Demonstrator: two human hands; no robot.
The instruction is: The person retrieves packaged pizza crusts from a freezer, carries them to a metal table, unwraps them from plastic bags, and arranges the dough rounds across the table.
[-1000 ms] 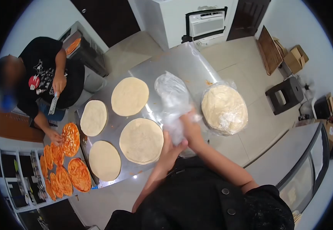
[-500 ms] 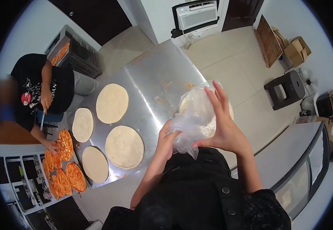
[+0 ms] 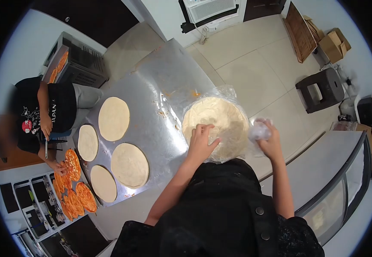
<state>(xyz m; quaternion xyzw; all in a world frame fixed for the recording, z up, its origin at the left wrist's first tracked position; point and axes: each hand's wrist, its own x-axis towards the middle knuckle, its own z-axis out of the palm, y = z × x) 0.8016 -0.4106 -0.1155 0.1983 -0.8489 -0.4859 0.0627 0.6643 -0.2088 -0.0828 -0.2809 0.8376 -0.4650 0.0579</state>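
Several pale round dough bases lie in clear plastic as a stack [image 3: 233,115] at the near right corner of the steel table. On top of this stack rests my left hand [image 3: 203,141], fingers apart, touching the dough or its plastic. To the right of the stack, my right hand [image 3: 269,139] is closed round a crumpled clear plastic bag [image 3: 259,130]. Left of the hands, a large round base [image 3: 129,165] lies flat on the table, with another base [image 3: 114,118] beyond it.
The steel table [image 3: 160,81] has orange crumbs. Two smaller bases [image 3: 87,142] lie farther left, beside sauced pizzas [image 3: 72,165]. A co-worker [image 3: 44,111] stands there, one hand over them. A dark stool [image 3: 319,90] and a glass-fronted case [image 3: 327,210] are at right.
The plastic has come off the top of the stack. My right hand has moved right and down with the crumpled bag; my left hand has let go of it and moved onto the dough.
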